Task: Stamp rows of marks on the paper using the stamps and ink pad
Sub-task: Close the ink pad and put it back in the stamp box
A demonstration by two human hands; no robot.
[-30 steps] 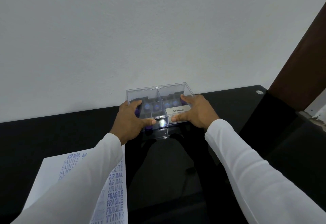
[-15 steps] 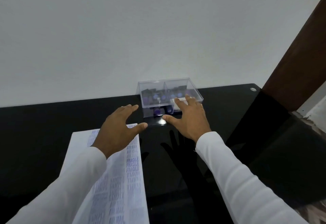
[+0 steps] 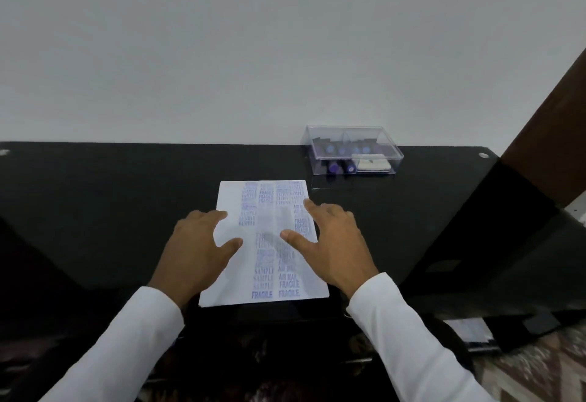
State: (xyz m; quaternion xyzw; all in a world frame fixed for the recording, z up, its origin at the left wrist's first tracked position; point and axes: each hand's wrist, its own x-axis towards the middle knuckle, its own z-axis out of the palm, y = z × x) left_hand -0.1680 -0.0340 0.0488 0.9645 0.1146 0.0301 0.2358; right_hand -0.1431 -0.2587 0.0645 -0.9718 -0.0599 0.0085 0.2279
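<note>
**Both hands now spread over the stamped sheet, box left behind**

Nearest the camera, two white sleeves (image 3: 409,332) are reaching forward over the glossy black tabletop (image 3: 95,211). The left hand (image 3: 198,248) and the right hand (image 3: 333,243) are lying apart with fingers straight and spread, holding nothing; each is sitting over one long edge of the white paper sheet covered in blue stamped words (image 3: 269,243). Whether the palms are pressing it flat, I cannot tell.

A second ago both hands were touching the clear plastic box; they are now well away from it, and the sheet is lying central instead of under the left sleeve.

The sheet's near edge is resting close to the table's front edge. Bare table is stretching wide to the left. Farther back and right, the clear lidded plastic box of purple-capped stamps (image 3: 352,151) is sitting closed against the pale wall (image 3: 253,53), apart from the sheet's far corner.
</note>
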